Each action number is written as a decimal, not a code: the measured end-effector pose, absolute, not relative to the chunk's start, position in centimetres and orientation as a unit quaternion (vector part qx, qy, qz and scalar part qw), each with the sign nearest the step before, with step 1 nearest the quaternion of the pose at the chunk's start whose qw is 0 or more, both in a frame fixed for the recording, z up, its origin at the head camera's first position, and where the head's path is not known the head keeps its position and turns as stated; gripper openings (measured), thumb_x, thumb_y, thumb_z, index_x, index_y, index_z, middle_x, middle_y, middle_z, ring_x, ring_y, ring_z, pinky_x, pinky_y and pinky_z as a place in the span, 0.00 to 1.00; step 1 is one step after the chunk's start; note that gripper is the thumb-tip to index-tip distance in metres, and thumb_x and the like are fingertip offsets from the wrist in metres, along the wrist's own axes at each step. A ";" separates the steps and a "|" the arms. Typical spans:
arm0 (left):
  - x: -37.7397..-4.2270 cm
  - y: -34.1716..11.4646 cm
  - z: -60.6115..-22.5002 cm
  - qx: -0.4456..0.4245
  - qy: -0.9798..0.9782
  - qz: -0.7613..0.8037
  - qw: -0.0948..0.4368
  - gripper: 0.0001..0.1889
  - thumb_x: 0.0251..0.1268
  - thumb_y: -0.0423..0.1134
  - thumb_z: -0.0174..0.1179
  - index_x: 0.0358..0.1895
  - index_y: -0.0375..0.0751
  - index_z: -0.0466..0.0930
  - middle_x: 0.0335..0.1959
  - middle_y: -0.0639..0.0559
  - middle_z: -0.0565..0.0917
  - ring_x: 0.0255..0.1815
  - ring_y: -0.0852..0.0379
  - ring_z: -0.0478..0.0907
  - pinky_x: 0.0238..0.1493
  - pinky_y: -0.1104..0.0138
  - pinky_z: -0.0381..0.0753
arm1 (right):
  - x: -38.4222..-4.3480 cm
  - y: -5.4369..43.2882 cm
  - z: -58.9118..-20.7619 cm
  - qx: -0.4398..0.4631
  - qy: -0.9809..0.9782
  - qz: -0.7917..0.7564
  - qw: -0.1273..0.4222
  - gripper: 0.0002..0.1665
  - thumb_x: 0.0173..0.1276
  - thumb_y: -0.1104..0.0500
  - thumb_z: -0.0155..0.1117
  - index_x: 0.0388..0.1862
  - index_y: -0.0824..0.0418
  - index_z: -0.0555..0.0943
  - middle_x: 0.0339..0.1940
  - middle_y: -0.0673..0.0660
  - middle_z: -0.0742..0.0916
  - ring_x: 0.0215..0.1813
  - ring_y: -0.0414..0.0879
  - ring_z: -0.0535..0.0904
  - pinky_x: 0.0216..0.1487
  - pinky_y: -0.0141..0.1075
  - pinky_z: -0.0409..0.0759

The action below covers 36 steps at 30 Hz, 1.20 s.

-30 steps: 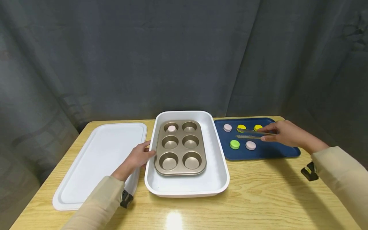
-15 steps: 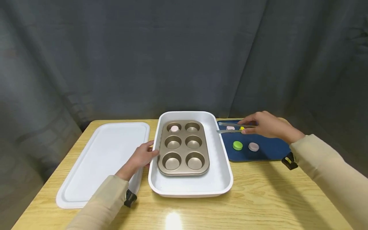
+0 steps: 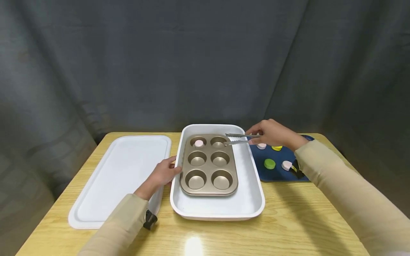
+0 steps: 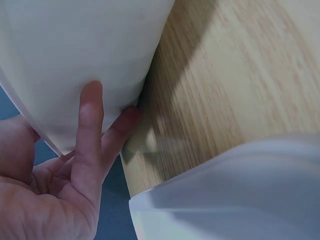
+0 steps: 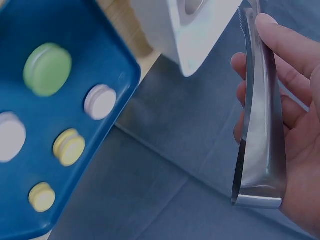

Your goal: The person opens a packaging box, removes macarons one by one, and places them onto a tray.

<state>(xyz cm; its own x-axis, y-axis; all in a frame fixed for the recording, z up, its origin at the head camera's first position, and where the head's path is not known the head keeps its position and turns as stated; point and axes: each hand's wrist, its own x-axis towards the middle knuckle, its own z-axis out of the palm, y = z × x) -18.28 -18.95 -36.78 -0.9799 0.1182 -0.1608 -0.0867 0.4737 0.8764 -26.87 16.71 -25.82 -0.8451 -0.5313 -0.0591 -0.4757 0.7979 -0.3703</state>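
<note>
My right hand (image 3: 269, 133) holds metal tongs (image 3: 240, 135) over the back right cup of a bronze muffin pan (image 3: 209, 167). The tong arms stand apart, and no macaron shows between them. A pink macaron (image 3: 199, 143) sits in the pan's back left cup. The pan lies inside a white tub (image 3: 217, 209). My left hand (image 3: 162, 174) grips the tub's left side; in the left wrist view its fingers lie against the outer wall and its thumb is at the rim. On a blue tray (image 5: 115, 80) are a green macaron (image 5: 47, 70), two pink and two yellow ones.
A white lid or shallow tray (image 3: 128, 170) lies flat on the wooden table (image 3: 288, 220), left of the tub. The blue tray stands close to the tub's right side, partly hidden under my right arm. A dark curtain (image 3: 192, 64) hangs behind the table.
My right hand has moved left with the tongs, from above the blue tray to above the muffin pan. My left hand stays at the tub. The view has shifted slightly.
</note>
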 end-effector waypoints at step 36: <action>-17.2 -17.7 -36.7 0.009 0.854 0.513 0.088 0.27 0.70 0.31 0.53 0.73 0.35 0.69 0.50 0.31 0.85 0.34 0.43 0.88 0.27 0.56 0.89 | -31.1 5.8 -29.3 -0.257 0.958 -0.080 0.101 0.23 0.67 0.57 0.73 0.58 0.64 0.85 0.50 0.61 0.88 0.53 0.55 0.82 0.58 0.47 0.81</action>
